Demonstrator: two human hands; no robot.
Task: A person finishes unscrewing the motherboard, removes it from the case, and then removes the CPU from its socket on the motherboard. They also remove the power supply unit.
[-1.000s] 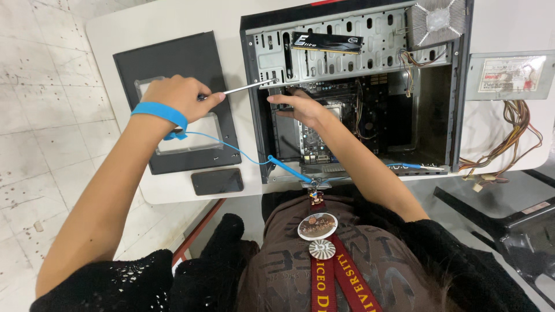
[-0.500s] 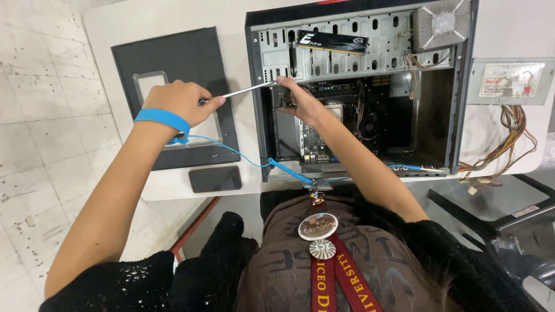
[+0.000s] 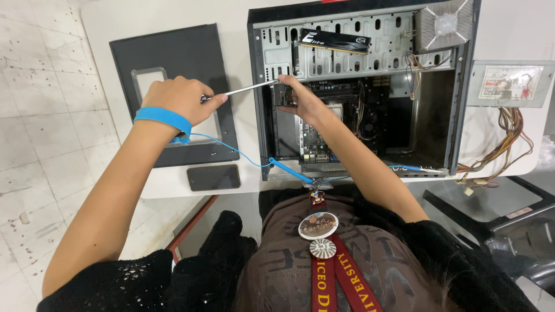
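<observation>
white table (image 3: pixel 115 17) seen from the head camera, carrying an open black computer case (image 3: pixel 358 86) lying on its side across the middle and right of the tabletop. the person's left hand (image 3: pixel 182 99) is closed in a fist around the handle of a long silver screwdriver (image 3: pixel 245 88), over a flat black side panel (image 3: pixel 173 69) that lies on the left part of the table. a blue wrist strap (image 3: pixel 163 119) circles that wrist, and its thin blue cord (image 3: pixel 231 151) runs along the near edge of the table to the case's near wall. the screwdriver shaft reaches right, its tip at the case's left wall, where the right hand (image 3: pixel 303 99) is inside the case with fingers pinched together at the tip; whether they grip a small part cannot be told. a green motherboard (image 3: pixel 315 136) sits under that hand. a black memory stick (image 3: pixel 335 41) rests on the metal drive bay near the far edge. a dark phone (image 3: pixel 214 177) lies at the table's near left corner. a grey power supply (image 3: pixel 509 84) with loose coloured wires (image 3: pixel 503 144) sits at the right edge.
</observation>
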